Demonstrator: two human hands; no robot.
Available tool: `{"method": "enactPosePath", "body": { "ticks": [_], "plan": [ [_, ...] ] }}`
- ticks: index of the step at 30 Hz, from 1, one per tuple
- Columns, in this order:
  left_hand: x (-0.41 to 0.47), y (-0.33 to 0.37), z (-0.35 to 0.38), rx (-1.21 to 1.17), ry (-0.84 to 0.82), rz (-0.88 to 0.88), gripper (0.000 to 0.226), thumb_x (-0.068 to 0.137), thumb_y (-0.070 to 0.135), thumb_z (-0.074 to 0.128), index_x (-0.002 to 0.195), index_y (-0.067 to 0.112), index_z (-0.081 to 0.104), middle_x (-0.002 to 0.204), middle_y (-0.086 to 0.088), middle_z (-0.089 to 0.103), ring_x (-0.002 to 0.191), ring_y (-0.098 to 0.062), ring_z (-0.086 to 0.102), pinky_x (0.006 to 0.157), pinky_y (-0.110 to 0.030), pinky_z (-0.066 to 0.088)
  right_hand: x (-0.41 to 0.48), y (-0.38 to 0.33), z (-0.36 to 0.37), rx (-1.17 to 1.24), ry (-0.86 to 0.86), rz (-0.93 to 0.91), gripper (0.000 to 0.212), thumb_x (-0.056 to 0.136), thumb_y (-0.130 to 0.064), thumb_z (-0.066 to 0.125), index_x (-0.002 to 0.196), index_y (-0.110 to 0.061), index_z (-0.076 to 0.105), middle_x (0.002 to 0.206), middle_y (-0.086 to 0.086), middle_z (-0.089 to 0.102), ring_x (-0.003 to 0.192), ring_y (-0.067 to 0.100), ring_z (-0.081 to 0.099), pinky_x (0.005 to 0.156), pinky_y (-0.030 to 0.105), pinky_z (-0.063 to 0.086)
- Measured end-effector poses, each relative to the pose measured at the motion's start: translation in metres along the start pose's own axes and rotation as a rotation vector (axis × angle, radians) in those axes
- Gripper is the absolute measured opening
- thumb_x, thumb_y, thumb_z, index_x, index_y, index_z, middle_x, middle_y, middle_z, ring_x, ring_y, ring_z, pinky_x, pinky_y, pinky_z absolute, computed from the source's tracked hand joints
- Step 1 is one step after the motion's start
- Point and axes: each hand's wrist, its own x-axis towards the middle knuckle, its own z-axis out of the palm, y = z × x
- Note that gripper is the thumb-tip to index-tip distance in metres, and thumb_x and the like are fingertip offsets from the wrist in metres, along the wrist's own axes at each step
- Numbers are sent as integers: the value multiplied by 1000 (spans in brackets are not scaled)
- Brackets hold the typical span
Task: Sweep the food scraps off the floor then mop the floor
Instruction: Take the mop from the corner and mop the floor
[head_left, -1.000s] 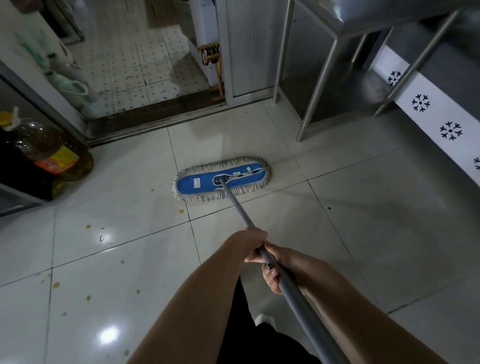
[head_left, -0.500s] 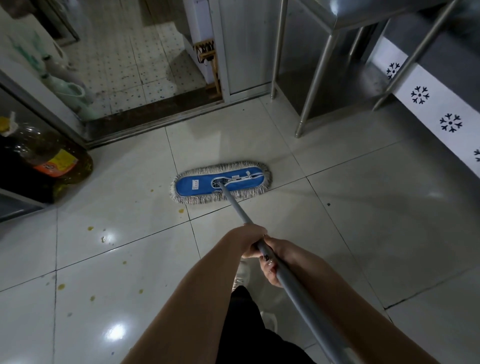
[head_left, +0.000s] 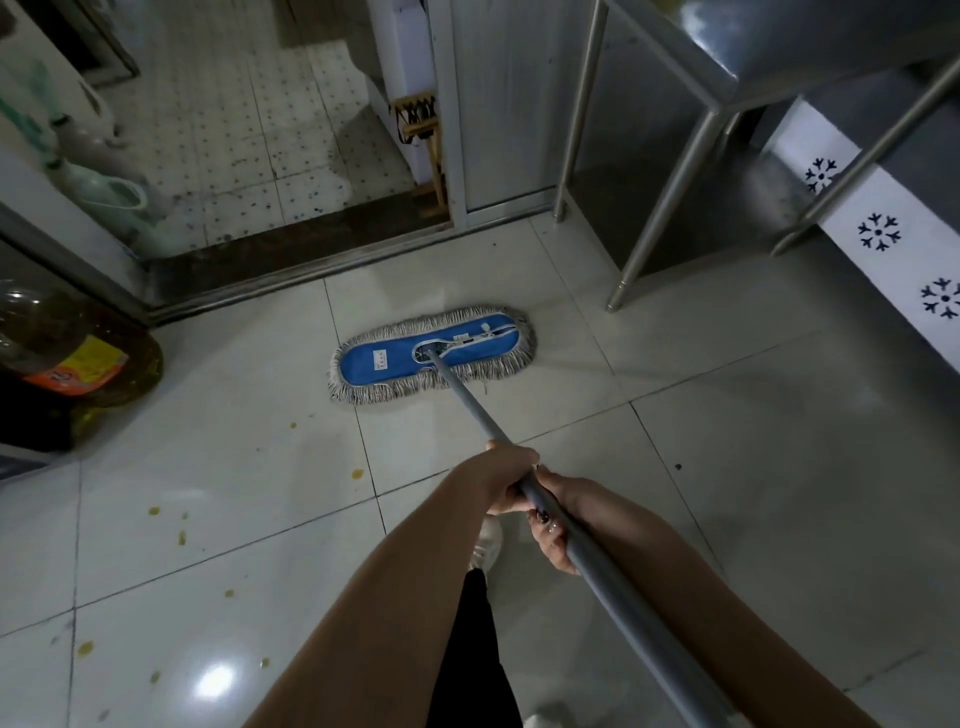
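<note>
Tiled floor (head_left: 727, 493): pale glossy tiles, dark grout lines. Steel table (head_left: 696, 135) at the far right edge, its legs standing on the tiles. Cooking-oil jug (head_left: 78, 358) at the left edge, on its side. Flat mop head (head_left: 431, 353), blue pad with grey fringe, lies flat on the floor just short of the door threshold (head_left: 291, 280). Grey mop handle (head_left: 478, 410) runs from the pad back toward the near edge. Left hand (head_left: 506, 475) is wrapped around the handle, fingers closed on it; right hand (head_left: 558, 519) is clamped on it just behind, touching the left. Yellow food scraps (head_left: 357, 473) dot the tiles left of the handle, well apart from the mop head.
</note>
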Motion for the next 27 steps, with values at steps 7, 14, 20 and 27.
{"method": "enactPosePath", "body": {
  "ticks": [7,14,20,27],
  "plan": [
    [68,130,-39,-29,-58,-18,22,95,9,46,109,8,31,65,-6,44,40,-12,51,35,-20,48,32,-148,38,7,-12,31,56,94,-55,42,67,-7,46,38,1,44,22,8,41,27,11,35],
    [112,232,-57,-51,-72,-8,21,95,10,45,111,8,32,64,-6,45,31,-10,52,33,-19,45,54,-263,65,-75,80,67,61,94,-60,35,63,-8,42,34,0,40,20,7,36,27,8,29],
    [129,281,-62,-28,-94,-12,11,97,9,42,102,6,34,62,-5,42,28,-9,49,32,-17,44,67,-315,73,-150,97,81,60,96,-59,32,62,-9,40,34,-1,37,19,7,34,27,8,26],
    [120,274,-75,176,-22,-122,20,99,14,42,81,5,42,66,-6,46,36,-12,54,33,-21,47,63,-289,86,-3,-63,76,57,97,-57,31,136,-19,47,33,-2,37,20,6,36,27,10,28]
  ]
}}
